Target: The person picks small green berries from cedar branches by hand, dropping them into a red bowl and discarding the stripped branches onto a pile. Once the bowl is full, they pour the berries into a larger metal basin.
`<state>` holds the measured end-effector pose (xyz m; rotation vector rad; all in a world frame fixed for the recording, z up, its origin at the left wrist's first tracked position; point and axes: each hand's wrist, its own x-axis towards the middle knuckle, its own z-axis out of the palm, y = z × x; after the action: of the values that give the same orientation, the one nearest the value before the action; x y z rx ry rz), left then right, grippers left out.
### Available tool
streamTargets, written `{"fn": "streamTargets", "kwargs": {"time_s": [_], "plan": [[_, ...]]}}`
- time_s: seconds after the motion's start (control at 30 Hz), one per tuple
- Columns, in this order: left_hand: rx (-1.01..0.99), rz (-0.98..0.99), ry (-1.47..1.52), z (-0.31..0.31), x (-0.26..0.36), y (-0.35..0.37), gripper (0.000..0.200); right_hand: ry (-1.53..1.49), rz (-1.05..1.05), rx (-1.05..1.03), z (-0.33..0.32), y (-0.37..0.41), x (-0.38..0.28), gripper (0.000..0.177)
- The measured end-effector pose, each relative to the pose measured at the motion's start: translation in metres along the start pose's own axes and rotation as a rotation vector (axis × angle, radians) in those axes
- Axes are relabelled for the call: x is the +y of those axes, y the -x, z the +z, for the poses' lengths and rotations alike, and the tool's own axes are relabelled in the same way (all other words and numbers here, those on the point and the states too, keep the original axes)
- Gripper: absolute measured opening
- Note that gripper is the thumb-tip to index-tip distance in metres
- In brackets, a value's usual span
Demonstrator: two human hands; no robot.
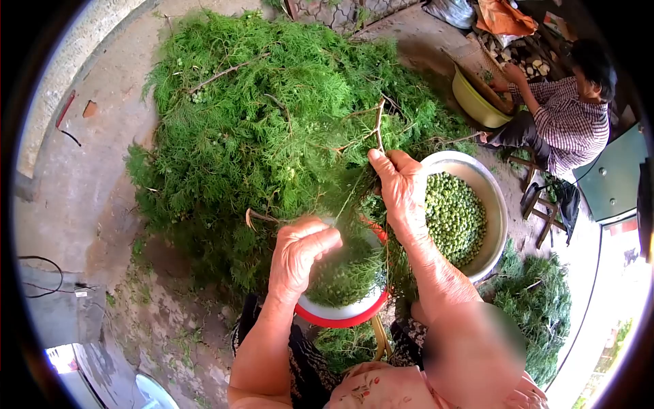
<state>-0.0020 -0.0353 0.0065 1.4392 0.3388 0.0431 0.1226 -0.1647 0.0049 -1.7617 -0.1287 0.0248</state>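
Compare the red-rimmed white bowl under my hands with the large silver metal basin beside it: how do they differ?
The red-rimmed white bowl is smaller than the large silver metal basin. The bowl holds feathery green sprigs; the basin holds small round green berries. The bowl is close in at the lap; the basin lies farther out to the right. Both are round and well filled.

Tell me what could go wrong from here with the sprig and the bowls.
The right hand grips the sprig by its bare woody stem, which may scratch or snap. The left hand, closed on its foliage, works over the bowl, which seems perched on the lap; it could tip. The basin holds many berries; a knock may spill them.
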Motion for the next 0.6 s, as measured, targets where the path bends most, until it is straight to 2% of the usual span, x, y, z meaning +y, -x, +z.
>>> {"fn": "streamTargets", "kwargs": {"time_s": [0.33,0.43,0.5,0.53,0.6], "plan": [[-0.026,-0.024,-0.093,-0.006,-0.023,0.017,0.023,0.038,-0.052,0.000,-0.010,0.008,0.014,0.027],[-0.003,-0.073,-0.176,-0.009,-0.032,0.035,0.021,0.131,-0.021,0.225,-0.022,0.002,0.018,0.030],[0.046,-0.056,-0.238,-0.013,-0.047,0.048,0.018,-0.279,0.081,0.269,-0.043,-0.009,0.007,0.032],[0.047,0.004,-0.281,-0.018,-0.064,0.048,0.013,-0.352,0.059,0.225,-0.052,-0.011,0.006,0.031],[0.100,-0.110,-0.181,-0.021,-0.078,0.054,0.014,-0.469,0.102,0.216,-0.058,-0.007,0.000,0.028]]}}
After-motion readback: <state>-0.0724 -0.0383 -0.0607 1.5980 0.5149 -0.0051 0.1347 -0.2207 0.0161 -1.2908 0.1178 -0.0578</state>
